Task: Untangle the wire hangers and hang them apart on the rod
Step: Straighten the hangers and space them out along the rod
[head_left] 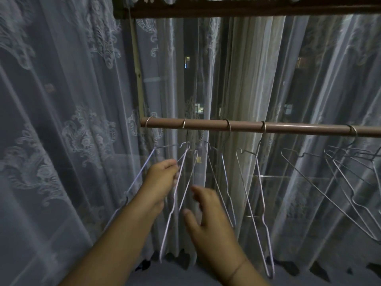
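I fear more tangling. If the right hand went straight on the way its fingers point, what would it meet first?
Probably the hanger pinched by the left hand, though depth is unclear.

left hand [161, 179], right hand [208, 221]: bare | right wrist: thin band [237, 266]

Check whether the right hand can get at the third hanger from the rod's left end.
Probably yes: the right hand is open, holds nothing, and sits just beside the third hanger with nothing between them. The left hand pinches the second hanger.
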Demonstrator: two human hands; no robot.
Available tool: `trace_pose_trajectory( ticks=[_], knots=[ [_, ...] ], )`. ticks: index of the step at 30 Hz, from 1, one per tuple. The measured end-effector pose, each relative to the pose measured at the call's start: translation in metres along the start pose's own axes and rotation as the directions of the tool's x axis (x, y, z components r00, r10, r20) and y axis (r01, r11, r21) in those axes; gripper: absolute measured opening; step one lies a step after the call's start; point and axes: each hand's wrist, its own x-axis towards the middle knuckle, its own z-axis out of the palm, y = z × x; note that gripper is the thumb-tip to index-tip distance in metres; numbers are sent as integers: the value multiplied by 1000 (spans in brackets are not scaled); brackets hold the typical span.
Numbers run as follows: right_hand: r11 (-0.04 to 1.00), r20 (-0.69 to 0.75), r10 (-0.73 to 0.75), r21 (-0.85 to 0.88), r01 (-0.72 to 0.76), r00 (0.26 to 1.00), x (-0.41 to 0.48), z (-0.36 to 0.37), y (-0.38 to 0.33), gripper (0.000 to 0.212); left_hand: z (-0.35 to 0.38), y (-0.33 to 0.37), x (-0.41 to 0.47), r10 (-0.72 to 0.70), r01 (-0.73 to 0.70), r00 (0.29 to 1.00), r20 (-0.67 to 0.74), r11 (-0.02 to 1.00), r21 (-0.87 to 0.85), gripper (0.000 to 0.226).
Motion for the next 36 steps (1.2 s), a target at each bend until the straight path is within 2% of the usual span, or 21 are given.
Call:
trace_pose_trajectory(
  ticks=[2, 5, 11, 15, 21, 27, 31, 36],
  knots=[
    [993, 43, 108, 39, -109, 993, 4, 18, 7, 53, 2, -3, 3, -74, 83, 995, 68, 987, -138, 31],
    [975, 58, 204, 79, -208, 977, 11, 31, 15, 45, 2, -5, 9, -98, 113, 991, 97, 978, -173, 24],
    [964, 28, 212, 156, -214, 977, 25, 35, 16, 33, 13, 6, 31, -80, 91, 995, 58, 971, -221, 25],
    [960, -51, 221, 188, -208, 974, 37, 30, 23, 29, 21, 12, 45, -87, 102, 993, 74, 968, -228, 24],
    [949, -107, 284, 172, -264, 953, 49, 20, 45, 35, 13, -24, 33, -108, 114, 985, 131, 993, -34, 23],
    [950, -68, 307, 85, -301, 949, 48, 25, 67, 40, -12, -76, 7, -123, 83, 974, 191, 974, 209, 26],
    [947, 60, 306, -125, -297, 950, 41, 30, 77, 44, -33, -107, 2, -90, 2, 972, 216, 925, 379, 30],
    [887, 234, 351, -393, -242, 907, 18, 34, 84, 26, -59, -137, -7, -55, -116, 959, 280, 820, 560, 38]
  ],
)
